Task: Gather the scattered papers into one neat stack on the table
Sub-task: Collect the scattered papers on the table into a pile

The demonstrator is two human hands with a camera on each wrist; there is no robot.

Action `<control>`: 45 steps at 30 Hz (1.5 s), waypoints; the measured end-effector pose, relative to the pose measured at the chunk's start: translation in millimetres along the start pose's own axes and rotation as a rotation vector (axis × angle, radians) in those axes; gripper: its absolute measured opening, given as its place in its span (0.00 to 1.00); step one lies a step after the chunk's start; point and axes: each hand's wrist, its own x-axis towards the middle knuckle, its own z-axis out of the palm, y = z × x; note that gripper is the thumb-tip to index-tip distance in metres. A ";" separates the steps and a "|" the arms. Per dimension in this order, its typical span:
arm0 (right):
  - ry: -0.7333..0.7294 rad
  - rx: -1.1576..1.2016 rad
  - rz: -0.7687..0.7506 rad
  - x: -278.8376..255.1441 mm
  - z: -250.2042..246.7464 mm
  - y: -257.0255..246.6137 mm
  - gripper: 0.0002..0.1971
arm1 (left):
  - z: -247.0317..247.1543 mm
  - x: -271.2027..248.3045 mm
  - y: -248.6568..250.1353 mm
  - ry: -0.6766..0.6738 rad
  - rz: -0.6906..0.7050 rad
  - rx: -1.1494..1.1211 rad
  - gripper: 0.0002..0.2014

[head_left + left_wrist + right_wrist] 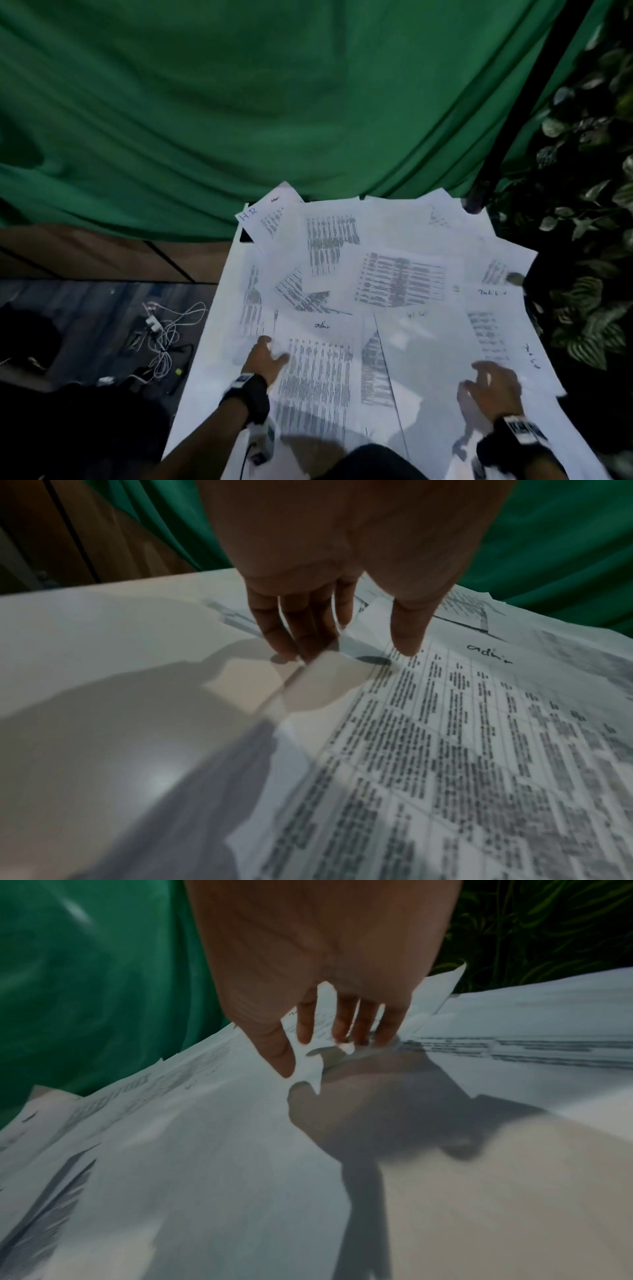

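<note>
Printed papers [400,281] lie scattered and overlapping over the whole white desk [212,346], from the near edge to the far corners. My left hand [265,359] rests at the left edge of a table-filled sheet marked "admin" [318,373]; its fingers [274,626] are nearly straight, tips down at that sheet's lifted corner, thumb apart on the print. My right hand [493,387] is on the near right, fingers [363,1026] loosely bent and spread, tips touching a sheet [205,1137]; it grips nothing. A green cloth [274,96] hangs beyond the desk, leafy plants [596,240] stand right, cables [164,335] lie on the floor left.
</note>
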 end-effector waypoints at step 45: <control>-0.161 -0.398 -0.431 176.7 -18.9 -192.7 0.24 | -20.6 102.1 108.0 -0.044 -0.015 -0.397 0.14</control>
